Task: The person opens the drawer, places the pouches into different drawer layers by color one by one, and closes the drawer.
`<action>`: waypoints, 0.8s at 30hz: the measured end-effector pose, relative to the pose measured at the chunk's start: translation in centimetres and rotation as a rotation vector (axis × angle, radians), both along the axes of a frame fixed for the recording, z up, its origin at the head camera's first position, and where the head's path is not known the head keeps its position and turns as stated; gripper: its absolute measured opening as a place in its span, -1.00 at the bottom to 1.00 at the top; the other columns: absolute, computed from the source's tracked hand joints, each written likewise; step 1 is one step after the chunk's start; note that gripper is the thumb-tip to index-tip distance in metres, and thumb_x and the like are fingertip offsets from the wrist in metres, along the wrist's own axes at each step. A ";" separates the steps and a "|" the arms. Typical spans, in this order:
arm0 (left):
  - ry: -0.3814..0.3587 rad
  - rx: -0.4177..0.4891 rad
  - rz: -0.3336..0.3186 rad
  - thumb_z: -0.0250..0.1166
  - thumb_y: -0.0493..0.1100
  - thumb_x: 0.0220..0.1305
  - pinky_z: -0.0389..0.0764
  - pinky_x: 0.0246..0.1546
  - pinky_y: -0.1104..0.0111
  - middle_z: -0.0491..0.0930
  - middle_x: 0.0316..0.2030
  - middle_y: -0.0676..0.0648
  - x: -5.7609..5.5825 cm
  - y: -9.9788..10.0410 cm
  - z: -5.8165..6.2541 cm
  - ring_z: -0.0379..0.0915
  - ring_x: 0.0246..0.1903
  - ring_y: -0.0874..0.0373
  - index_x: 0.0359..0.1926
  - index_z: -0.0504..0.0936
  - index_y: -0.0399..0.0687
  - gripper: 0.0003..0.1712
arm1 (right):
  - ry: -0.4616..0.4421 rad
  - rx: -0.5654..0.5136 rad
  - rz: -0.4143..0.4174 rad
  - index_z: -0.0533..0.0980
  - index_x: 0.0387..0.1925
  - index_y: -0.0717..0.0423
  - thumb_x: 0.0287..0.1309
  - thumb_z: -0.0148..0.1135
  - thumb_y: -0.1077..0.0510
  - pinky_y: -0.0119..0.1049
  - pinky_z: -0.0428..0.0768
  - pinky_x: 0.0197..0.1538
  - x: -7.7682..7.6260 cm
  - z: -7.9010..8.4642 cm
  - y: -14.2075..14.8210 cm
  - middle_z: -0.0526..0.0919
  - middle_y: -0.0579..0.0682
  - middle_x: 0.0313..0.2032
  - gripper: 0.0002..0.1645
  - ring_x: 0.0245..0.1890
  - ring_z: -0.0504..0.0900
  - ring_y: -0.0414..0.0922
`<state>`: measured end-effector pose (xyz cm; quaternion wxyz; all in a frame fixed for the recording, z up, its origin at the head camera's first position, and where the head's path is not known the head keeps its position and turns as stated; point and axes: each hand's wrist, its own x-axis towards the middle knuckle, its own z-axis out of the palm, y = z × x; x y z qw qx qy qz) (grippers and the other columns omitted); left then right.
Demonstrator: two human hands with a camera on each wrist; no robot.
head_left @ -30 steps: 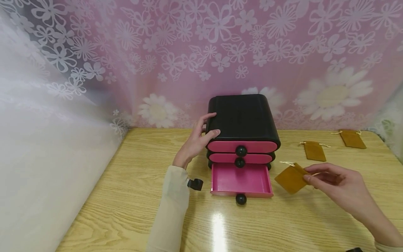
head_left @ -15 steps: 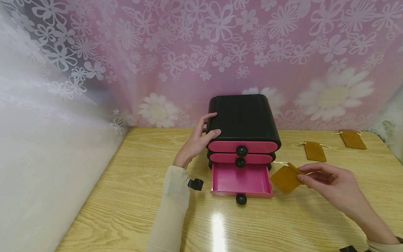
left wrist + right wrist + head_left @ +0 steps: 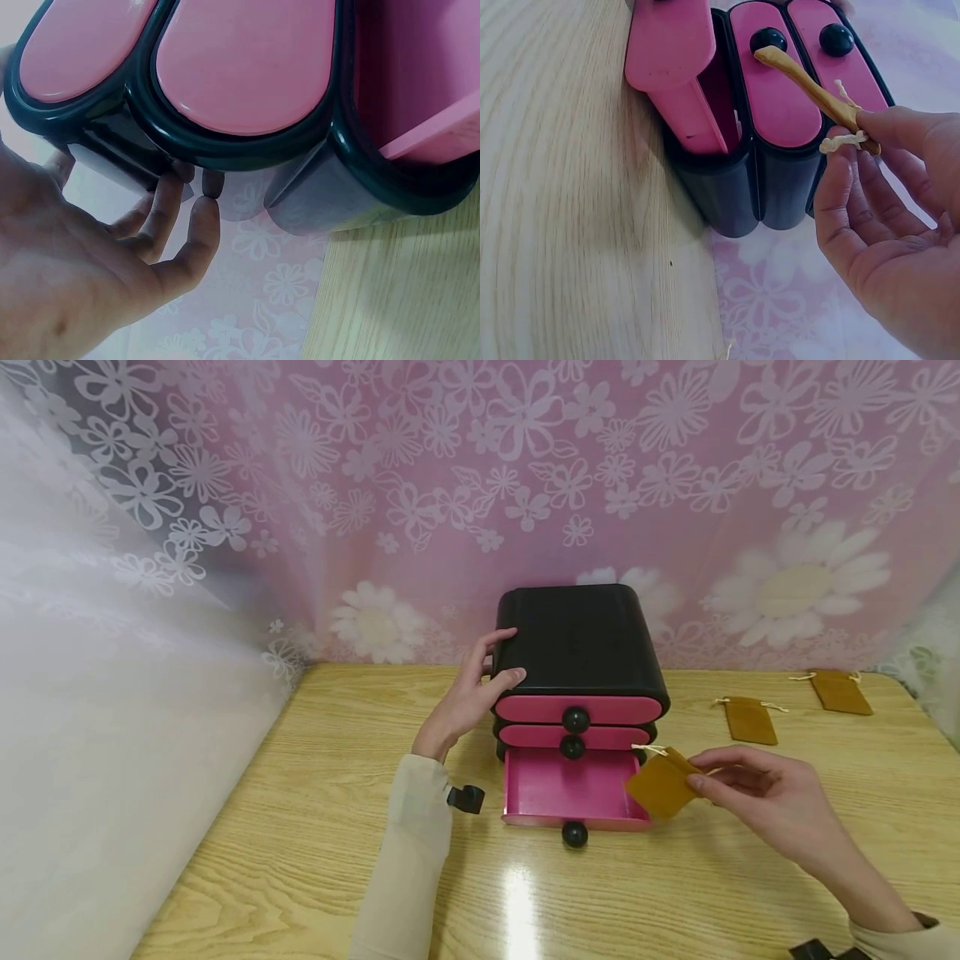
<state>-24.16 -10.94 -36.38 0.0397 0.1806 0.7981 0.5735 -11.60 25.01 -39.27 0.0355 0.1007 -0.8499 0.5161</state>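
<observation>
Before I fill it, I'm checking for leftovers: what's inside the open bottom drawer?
Bare pink floor shows in the bottom drawer. The mustard pouch covers some of its right side; the upper drawers hide its back.

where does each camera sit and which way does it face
Head: worn on the head, facing forward and down at the drawer unit; left hand, right hand and sleeves show.
Left wrist: worn there, facing the unit's side and drawer fronts; left hand shows.
Right wrist: worn there, facing the brown pouch and drawer fronts; right hand shows.
Both wrist views share the open bottom drawer.
</observation>
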 end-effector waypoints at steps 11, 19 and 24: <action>0.005 0.005 -0.001 0.18 0.09 0.44 0.47 0.26 -0.08 0.11 0.45 -0.05 0.1 0.0 0.0 0.40 0.24 -0.05 0.48 0.20 0.54 -0.34 | 0.040 -0.011 0.016 0.67 -0.04 0.25 0.19 0.43 0.31 -0.43 0.70 -0.30 -0.6 -0.6 -2.0 0.75 -0.37 -0.24 -0.71 -0.35 0.78 -0.28; 0.000 0.003 -0.003 0.18 0.09 0.44 0.47 0.26 -0.09 0.10 0.46 -0.05 0.1 0.0 0.1 0.39 0.24 -0.05 0.48 0.19 0.57 -0.34 | 0.074 0.021 0.031 0.69 -0.07 0.19 0.16 0.45 0.30 -0.46 0.69 -0.30 -1.0 -1.3 -3.5 0.74 -0.39 -0.24 -0.73 -0.35 0.77 -0.31; 0.001 -0.006 -0.002 0.18 0.11 0.44 0.46 0.27 -0.10 0.09 0.47 -0.06 0.1 0.0 0.1 0.38 0.24 -0.06 0.48 0.19 0.57 -0.33 | 0.075 0.083 0.020 0.71 -0.11 0.08 0.17 0.48 0.23 -0.48 0.67 -0.31 -1.3 -1.5 -4.2 0.80 -0.09 -0.23 -0.76 -0.37 0.75 -0.32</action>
